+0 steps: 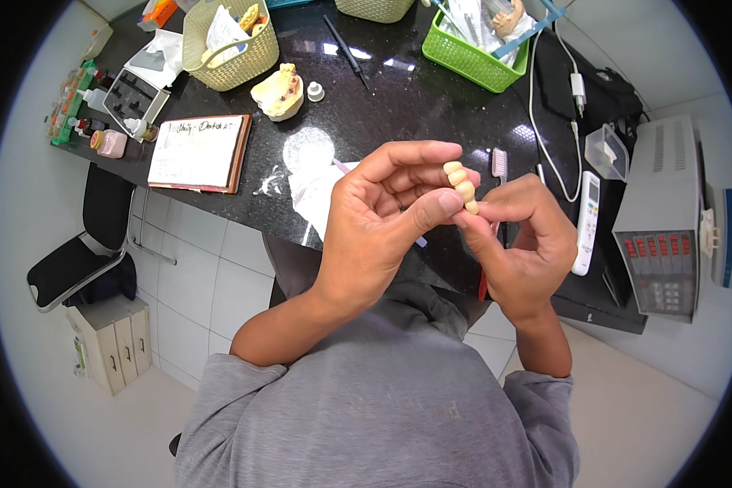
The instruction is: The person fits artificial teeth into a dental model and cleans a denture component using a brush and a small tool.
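Observation:
Between my two hands is a dental bridge (458, 178), a short curved row of several cream-coloured tooth crowns, held up over the table's front edge. My left hand (382, 207) pinches it from the left, the thumb on its side and the forefinger arched above. At the lower end, the thumb and forefinger of my right hand (529, 232) close on the last crown. Below my left hand lies a white tissue (307, 199) on the black tabletop, partly covered by the hand. Farther back stands a yellowish plaster dental model (279, 95), beside a small white cap (315, 91).
On the left lies an open notebook (195, 153). Baskets, one cream (236, 69) and one green (476, 61), stand at the back with a dark pen-like tool (346, 50) between them. To the right are a toothbrush (499, 163), a white remote (586, 224), cables and a grey machine (657, 215).

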The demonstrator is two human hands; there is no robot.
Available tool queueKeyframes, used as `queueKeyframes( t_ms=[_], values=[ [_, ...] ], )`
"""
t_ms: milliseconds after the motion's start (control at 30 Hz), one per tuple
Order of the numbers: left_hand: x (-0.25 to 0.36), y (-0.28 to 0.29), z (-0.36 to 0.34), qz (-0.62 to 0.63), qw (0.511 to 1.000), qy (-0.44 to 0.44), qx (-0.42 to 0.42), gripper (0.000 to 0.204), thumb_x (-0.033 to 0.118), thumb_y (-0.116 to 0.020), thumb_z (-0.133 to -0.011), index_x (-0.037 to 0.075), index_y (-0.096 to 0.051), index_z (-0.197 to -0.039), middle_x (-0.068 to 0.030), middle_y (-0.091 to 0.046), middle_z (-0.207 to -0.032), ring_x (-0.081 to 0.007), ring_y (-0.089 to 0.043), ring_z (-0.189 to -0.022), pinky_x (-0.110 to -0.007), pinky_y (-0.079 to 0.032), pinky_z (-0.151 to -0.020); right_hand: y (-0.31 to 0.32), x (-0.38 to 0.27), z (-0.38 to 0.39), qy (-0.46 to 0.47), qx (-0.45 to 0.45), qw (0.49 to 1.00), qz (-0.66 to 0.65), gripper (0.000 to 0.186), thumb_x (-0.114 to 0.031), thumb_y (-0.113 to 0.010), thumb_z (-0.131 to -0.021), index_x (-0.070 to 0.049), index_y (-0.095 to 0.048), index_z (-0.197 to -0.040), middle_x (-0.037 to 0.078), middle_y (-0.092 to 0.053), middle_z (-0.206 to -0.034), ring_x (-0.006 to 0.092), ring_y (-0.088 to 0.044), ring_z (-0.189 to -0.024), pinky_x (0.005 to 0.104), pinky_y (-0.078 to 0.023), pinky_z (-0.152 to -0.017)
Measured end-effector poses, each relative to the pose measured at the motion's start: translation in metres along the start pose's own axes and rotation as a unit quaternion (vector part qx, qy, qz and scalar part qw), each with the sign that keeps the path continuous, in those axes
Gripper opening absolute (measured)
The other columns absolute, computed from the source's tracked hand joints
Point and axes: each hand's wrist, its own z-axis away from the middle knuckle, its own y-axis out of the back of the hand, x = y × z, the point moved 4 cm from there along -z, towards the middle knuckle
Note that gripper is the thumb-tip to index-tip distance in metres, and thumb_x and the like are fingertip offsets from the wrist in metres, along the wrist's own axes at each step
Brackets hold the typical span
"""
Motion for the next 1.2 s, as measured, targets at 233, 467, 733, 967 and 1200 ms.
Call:
queueKeyframes(
  t_ms=[233, 467, 733, 967, 1200],
  values=[
    [-0.004, 0.007, -0.002, -0.023, 0.999, 0.034, 0.011, 0.029, -0.002, -0.063, -0.085, 0.0, -0.054, -0.112, -0.0118, -0.064, -0.103, -0.0145, -0.062, -0.094, -0.027, -0.05, -0.084, -0.003, 0.004, -0.003, -0.004, -0.015, 0.999, 0.05, 0.019, -0.002, -0.08, -0.069, -0.002, -0.062, -0.073, 0.008, -0.061, -0.068, 0.018, -0.059, -0.059, 0.0273, -0.045, -0.053],
    [0.01, 0.02, -0.014, 0.005, 0.999, 0.031, 0.045, 0.023, -0.002, -0.059, -0.088, -0.001, -0.053, -0.11, -0.0093, -0.058, -0.1, -0.0167, -0.063, -0.093, -0.034, -0.055, -0.087, 0.002, 0.011, -0.006, -0.021, -0.032, 0.997, 0.064, 0.016, -0.005, -0.076, -0.077, -0.001, -0.061, -0.071, 0.007, -0.06, -0.066, 0.0129, -0.054, -0.053, 0.0245, -0.042, -0.048],
    [0.026, 0.042, -0.028, 0.031, 0.996, -0.011, 0.078, 0.027, 0.007, -0.06, -0.091, 0.002, -0.048, -0.115, -0.0108, -0.059, -0.102, -0.0208, -0.063, -0.096, -0.033, -0.053, -0.085, 0.003, 0.023, -0.029, -0.096, -0.016, 0.993, 0.062, 0.01, -0.006, -0.07, -0.082, 0.001, -0.065, -0.078, 0.006, -0.059, -0.064, 0.0135, -0.057, -0.054, 0.0237, -0.041, -0.048],
    [0.064, 0.08, -0.018, 0.03, 0.98, -0.15, 0.13, 0.03, 0.006, -0.058, -0.092, 0.0, -0.047, -0.119, -0.0096, -0.057, -0.103, -0.0145, -0.059, -0.093, -0.026, -0.05, -0.082, 0.002, 0.045, -0.054, -0.141, -0.044, 0.986, 0.073, 0.007, -0.004, -0.063, -0.087, 0.001, -0.067, -0.091, 0.005, -0.065, -0.077, 0.0083, -0.06, -0.061, 0.0212, -0.046, -0.054],
    [0.071, 0.104, -0.01, -0.002, 0.98, -0.117, 0.16, 0.039, 0.008, -0.058, -0.093, -0.004, -0.046, -0.127, -0.0115, -0.061, -0.107, -0.0138, -0.062, -0.094, -0.023, -0.053, -0.082, -0.028, 0.05, -0.073, -0.132, -0.104, 0.978, 0.121, 0.009, -0.004, -0.064, -0.086, 0.001, -0.067, -0.092, 0.006, -0.065, -0.077, 0.0095, -0.061, -0.062, 0.0225, -0.048, -0.058]
  ],
)
